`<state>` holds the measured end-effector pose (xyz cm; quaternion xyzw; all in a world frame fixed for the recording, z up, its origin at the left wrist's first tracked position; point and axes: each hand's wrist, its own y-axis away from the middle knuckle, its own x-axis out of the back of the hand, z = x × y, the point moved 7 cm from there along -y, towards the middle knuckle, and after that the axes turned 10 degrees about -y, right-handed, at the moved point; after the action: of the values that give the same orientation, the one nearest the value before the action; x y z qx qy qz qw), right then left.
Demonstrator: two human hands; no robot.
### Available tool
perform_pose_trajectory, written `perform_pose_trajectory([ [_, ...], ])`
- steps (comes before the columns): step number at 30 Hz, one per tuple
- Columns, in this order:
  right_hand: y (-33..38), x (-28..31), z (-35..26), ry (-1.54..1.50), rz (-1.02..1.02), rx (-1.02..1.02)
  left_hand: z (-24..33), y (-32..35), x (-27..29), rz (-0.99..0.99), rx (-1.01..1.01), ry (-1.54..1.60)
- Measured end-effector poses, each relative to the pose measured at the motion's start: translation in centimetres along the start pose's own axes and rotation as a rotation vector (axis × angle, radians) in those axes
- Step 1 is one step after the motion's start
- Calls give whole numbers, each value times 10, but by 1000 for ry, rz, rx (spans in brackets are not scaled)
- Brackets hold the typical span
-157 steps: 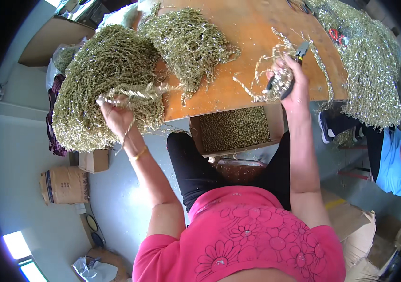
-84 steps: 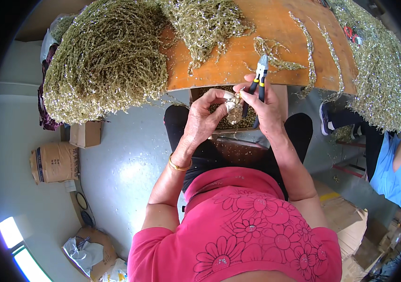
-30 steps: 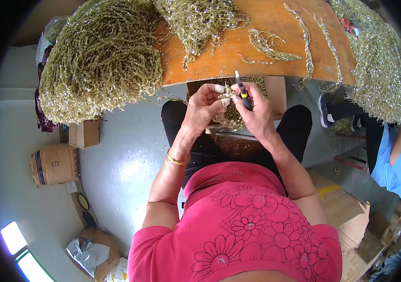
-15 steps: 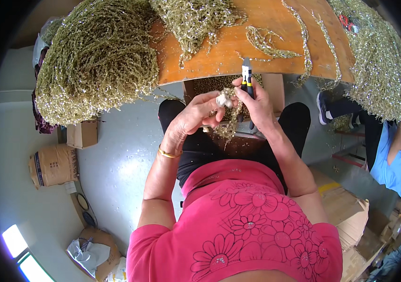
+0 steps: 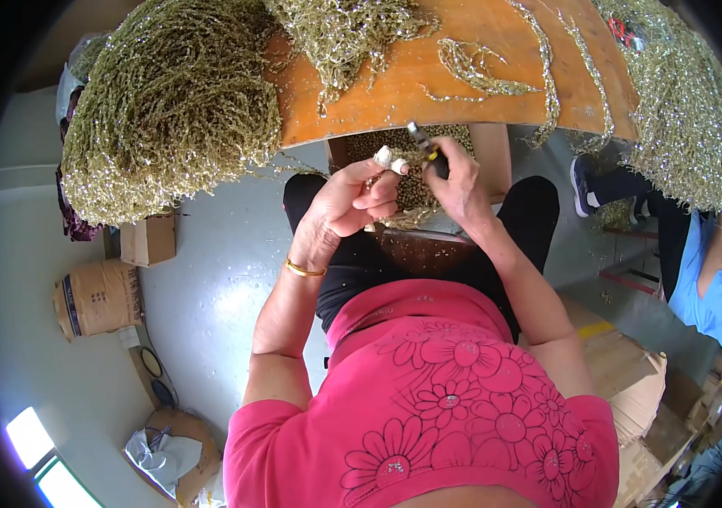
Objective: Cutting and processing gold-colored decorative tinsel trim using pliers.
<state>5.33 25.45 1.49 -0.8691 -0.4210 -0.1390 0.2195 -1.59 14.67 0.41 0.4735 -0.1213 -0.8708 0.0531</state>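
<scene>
My right hand [image 5: 462, 188] is closed round a pair of pliers [image 5: 418, 135] with dark and yellow handles, its head tilted up and to the left. Facing it, my left hand [image 5: 357, 201] is closed in a pinch, with white wrapping [image 5: 384, 157] on its fingertips. A short stretch of gold beaded strand [image 5: 413, 158] runs from those fingertips toward the pliers. Both hands are over an open cardboard box [image 5: 491, 162] of small gold beads [image 5: 416, 190] between my knees. More gold strand [image 5: 412, 220] shows at the box's near side.
Across the front, an orange-brown wooden table [image 5: 361, 123] carries a large heap of gold strands [image 5: 175, 110], a smaller pile [image 5: 348, 42] and loose strands [image 5: 479, 80]. Another heap [image 5: 674, 110] hangs at the far right, near a person in blue [image 5: 716, 288]. Cartons [image 5: 103, 296] stand at left.
The pliers have swung from upright to tilted left as my right hand turned over. The strand that hung between my hands has dropped lower, and my left fingertips have moved slightly up.
</scene>
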Motion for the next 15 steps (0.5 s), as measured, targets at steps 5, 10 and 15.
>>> perform_pose_trajectory([
  [5,-8,13,3,70,194,128,6,18,-24,7,74,-39],
  [10,11,-11,28,-721,-319,-633,49,43,14,402,9,-1358],
  [15,15,-11,15,-1444,-104,-722,40,44,23,317,167,-1177],
])
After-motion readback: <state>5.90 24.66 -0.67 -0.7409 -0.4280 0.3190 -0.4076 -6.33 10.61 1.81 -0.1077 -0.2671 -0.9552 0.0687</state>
